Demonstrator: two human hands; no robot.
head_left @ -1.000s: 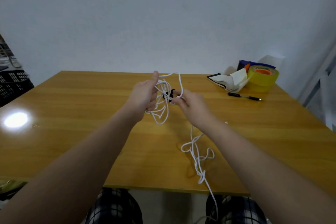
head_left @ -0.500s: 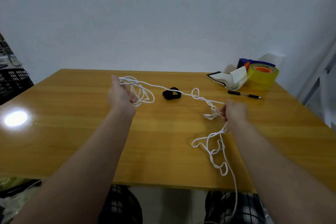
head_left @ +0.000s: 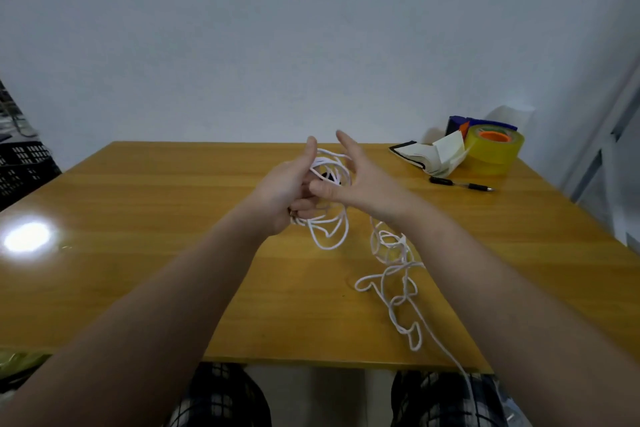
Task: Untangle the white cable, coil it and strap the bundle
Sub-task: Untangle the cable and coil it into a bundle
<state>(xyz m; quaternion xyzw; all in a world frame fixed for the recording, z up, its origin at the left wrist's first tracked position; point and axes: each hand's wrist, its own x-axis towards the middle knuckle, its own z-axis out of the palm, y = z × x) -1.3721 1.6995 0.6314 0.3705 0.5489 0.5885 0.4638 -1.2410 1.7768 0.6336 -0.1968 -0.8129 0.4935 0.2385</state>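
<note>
My left hand point(head_left: 287, 189) is closed around several loops of the white cable point(head_left: 329, 236), which hang below its fist above the wooden table point(head_left: 156, 218). My right hand point(head_left: 360, 184) is raised against it, fingers spread, with the cable running across its palm side. From there the cable drops in a tangled run point(head_left: 394, 274) over the table and off the near edge. A black strap point(head_left: 329, 177) shows only partly through the loops between my hands.
At the back right stand a yellow tape roll point(head_left: 493, 147), a folded paper booklet point(head_left: 429, 156) and a blue-orange box point(head_left: 460, 123). A black pen point(head_left: 460, 183) lies in front of them. Black crates point(head_left: 24, 163) sit beyond the table's left side.
My hands were stretched apart with the cable taut between them half a second ago; now my right hand has swung back to the left hand, laying another loop onto the bundle.
</note>
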